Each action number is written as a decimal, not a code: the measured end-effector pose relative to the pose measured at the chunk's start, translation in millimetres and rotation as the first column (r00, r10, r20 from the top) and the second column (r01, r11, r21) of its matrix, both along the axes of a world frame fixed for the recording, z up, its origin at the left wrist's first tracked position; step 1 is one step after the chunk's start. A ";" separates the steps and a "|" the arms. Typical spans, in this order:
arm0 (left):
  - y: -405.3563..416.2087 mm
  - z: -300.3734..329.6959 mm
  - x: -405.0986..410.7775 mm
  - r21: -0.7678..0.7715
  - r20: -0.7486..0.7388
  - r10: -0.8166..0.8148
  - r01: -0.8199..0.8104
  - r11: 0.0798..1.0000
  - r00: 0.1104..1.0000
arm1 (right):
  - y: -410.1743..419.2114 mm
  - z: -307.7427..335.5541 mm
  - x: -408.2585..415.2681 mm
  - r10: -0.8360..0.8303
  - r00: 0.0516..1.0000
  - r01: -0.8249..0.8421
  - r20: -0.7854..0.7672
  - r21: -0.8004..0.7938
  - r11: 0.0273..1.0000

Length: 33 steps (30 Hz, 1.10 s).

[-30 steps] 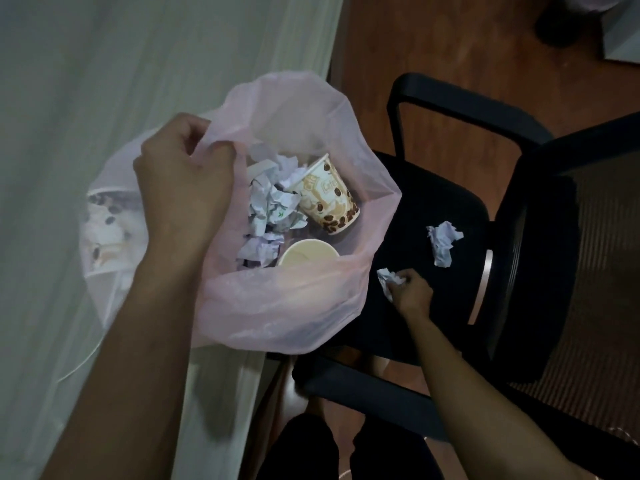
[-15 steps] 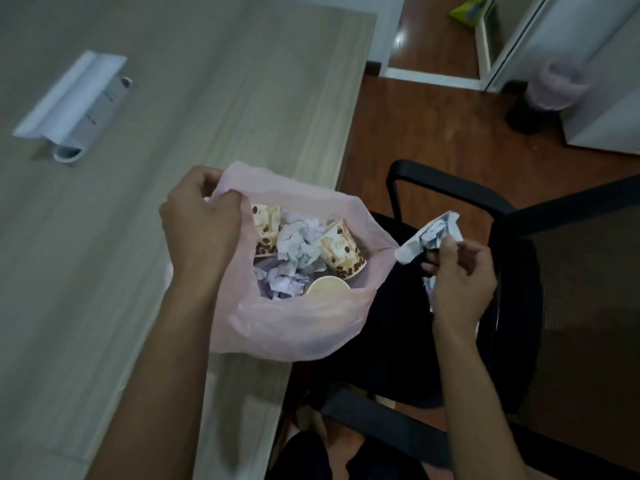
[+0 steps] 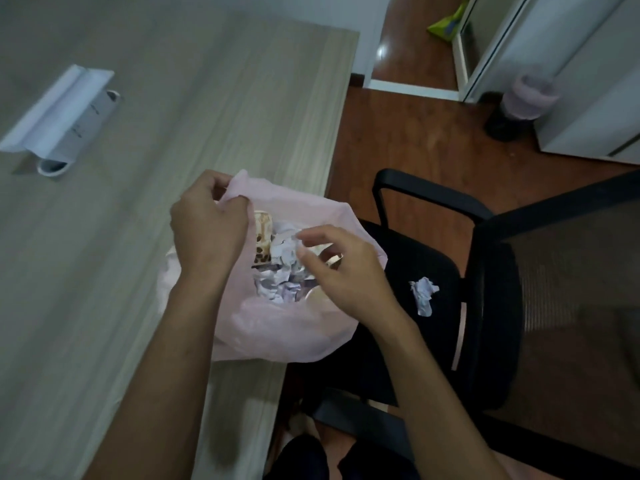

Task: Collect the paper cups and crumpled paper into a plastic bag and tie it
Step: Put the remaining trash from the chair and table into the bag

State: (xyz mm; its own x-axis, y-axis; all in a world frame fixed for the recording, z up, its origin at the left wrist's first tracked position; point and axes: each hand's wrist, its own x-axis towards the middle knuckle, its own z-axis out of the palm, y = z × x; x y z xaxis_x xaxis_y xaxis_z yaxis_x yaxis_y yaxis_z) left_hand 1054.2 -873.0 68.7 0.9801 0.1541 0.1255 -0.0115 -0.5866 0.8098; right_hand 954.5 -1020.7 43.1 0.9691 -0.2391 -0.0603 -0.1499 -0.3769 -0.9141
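Observation:
A pale pink plastic bag [image 3: 277, 334] hangs open at the table's right edge. My left hand [image 3: 207, 230] pinches its far rim and holds the mouth up. Inside lie crumpled paper [image 3: 282, 271] and a paper cup [image 3: 263, 239] with a brown bean pattern. My right hand [image 3: 341, 271] hovers over the bag's mouth with fingers spread and loose, holding nothing. One more crumpled paper ball [image 3: 423, 294] lies on the black chair seat [image 3: 412, 258], to the right of the bag.
A light wooden table [image 3: 173, 98] carries a white folded stand [image 3: 59, 116] at the far left. The black office chair's armrest [image 3: 426, 192] and mesh back [image 3: 568, 306] stand right of the bag. A lined waste bin [image 3: 523, 102] sits on the floor by a white cabinet.
My right hand carried a crumpled paper from above the chair to the bag's mouth and let it go; its fingers are now spread. The left hand keeps its hold on the rim.

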 end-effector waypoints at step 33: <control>-32.7 -98.4 5.7 0.015 -0.038 -0.062 0.063 0.998 0.997 | -132.5 -337.3 -77.6 -0.503 0.644 0.365 -0.576 -0.347 0.864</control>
State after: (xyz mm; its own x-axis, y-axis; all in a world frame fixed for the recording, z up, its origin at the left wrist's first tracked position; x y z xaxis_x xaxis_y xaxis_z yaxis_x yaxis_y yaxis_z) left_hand 1059.9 -905.7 -29.7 0.9917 0.0907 0.0907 -0.0185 -0.5990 0.8006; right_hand 876.9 -1153.2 -294.2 0.4965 -0.6951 -0.5200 -0.8485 -0.2621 -0.4598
